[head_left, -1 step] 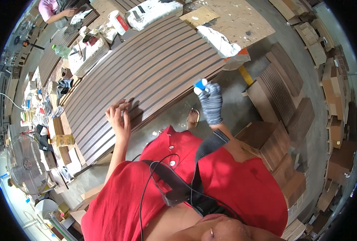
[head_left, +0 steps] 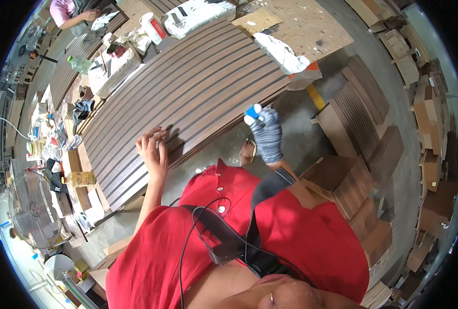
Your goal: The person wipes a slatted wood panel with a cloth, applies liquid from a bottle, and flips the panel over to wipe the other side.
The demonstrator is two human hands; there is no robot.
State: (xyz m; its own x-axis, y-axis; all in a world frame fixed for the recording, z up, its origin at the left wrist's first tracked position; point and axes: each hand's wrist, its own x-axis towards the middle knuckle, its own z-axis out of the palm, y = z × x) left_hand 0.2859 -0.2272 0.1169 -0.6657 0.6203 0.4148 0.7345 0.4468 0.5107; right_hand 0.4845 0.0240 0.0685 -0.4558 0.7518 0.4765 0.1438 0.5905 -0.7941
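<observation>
A large brown wooden panel [head_left: 187, 92] with dark parallel grooves lies across the workbench in front of me. My left hand [head_left: 152, 149] is bare and rests at the panel's near edge, fingers apart and slightly bent, holding nothing. My right hand [head_left: 267, 131] wears a grey striped glove with white fingertips. It pinches a small blue piece [head_left: 251, 112], whose exact kind I cannot make out. That hand is beside the panel's near right edge; whether the piece touches the wood I cannot tell.
White wrapped blocks [head_left: 200, 18] and a white cup [head_left: 152, 27] stand beyond the panel. At the left are a green bottle [head_left: 78, 64], a bottle of yellow liquid [head_left: 79, 179] and a fan [head_left: 33, 208]. Grooved boards [head_left: 352, 123] and cartons [head_left: 332, 175] stand right. Another person's arm [head_left: 74, 20] is far left.
My right hand has shifted slightly left and toward me with the blue piece. The left hand stays in place on the panel.
</observation>
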